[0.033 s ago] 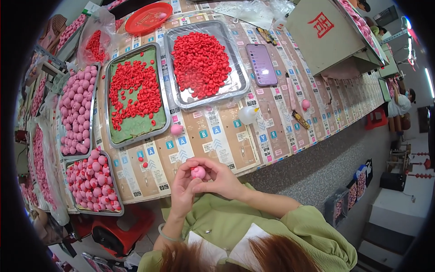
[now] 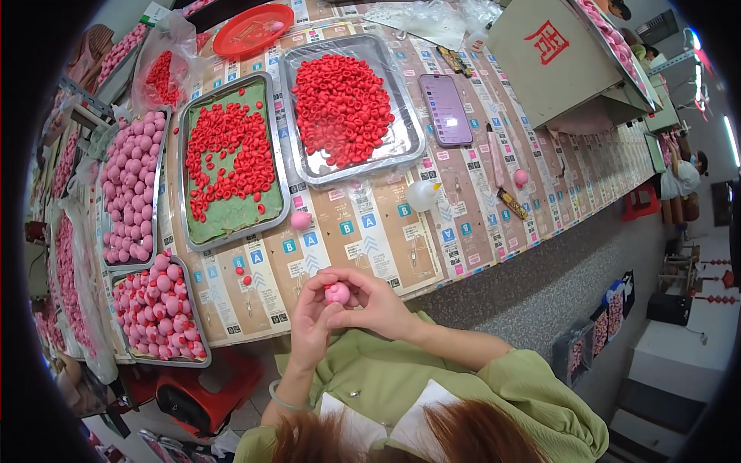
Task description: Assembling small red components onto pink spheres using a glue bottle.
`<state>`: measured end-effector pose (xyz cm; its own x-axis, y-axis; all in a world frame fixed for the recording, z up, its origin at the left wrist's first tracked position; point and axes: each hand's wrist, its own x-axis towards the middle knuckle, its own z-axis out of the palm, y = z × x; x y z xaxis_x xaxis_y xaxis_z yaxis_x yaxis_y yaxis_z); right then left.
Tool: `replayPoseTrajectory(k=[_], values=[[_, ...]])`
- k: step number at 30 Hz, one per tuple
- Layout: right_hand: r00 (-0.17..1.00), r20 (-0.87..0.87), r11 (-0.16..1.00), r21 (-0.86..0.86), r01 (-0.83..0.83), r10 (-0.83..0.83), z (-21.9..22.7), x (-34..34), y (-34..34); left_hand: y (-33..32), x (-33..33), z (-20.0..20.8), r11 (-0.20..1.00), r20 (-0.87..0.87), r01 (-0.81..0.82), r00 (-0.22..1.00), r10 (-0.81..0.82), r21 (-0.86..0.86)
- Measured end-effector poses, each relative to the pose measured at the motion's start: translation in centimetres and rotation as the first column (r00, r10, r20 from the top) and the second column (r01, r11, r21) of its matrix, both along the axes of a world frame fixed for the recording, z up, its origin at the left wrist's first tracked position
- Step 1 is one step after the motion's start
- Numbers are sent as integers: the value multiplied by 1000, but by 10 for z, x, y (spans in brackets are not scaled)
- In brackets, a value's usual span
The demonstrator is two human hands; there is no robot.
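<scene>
Nothing has visibly moved since the earlier frame; both hands match it, held together at the tabletop's (image 2: pixel 340 255) near edge. Left hand (image 2: pixel 311 312) and right hand (image 2: pixel 374 310) have their fingers curled in and closed around one pink ball (image 2: pixel 337 293), gripping it between them; a bit of red shows on the ball's upper left. Just back from that edge, left of the hands, lie two small red pieces (image 2: pixel 247 281). At the tabletop's near left corner, a small tray (image 2: pixel 204 357) bears pink balls with red pieces among them; behind it, along the left edge, a second tray (image 2: pixel 160 189) is heaped with pink balls. To its right stands a green-lined tray (image 2: pixel 284 185) scattered with red rings, with a loose pink ball (image 2: pixel 301 221) just beside its near right corner. Right of that ball, toward the tabletop's near edge, are a white bottle (image 2: pixel 423 196) with a yellow tip, a dark and gold piece (image 2: pixel 512 204) and another pink ball (image 2: pixel 521 178). Farther back, a silver tray (image 2: pixel 401 127) holds a pile of red pieces, with a phone (image 2: pixel 446 110) off its right edge. Toward the tabletop's far edge sit a red plate (image 2: pixel 253 31) and, on the right, a grey box (image 2: pixel 571 77) with a red mark.
</scene>
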<state>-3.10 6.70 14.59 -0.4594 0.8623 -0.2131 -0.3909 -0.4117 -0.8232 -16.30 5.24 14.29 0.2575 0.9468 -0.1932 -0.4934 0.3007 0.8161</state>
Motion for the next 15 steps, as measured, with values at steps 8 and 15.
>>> replayPoseTrajectory(k=[8,15], values=[[984,37,985,-30,-171,172,10,9,15,3,-18,6,995,200,12,980,8,-96],[990,-30,989,-50,-140,138,4,15,17,4,-20,-3,967,350,118,936,-33,-225]])
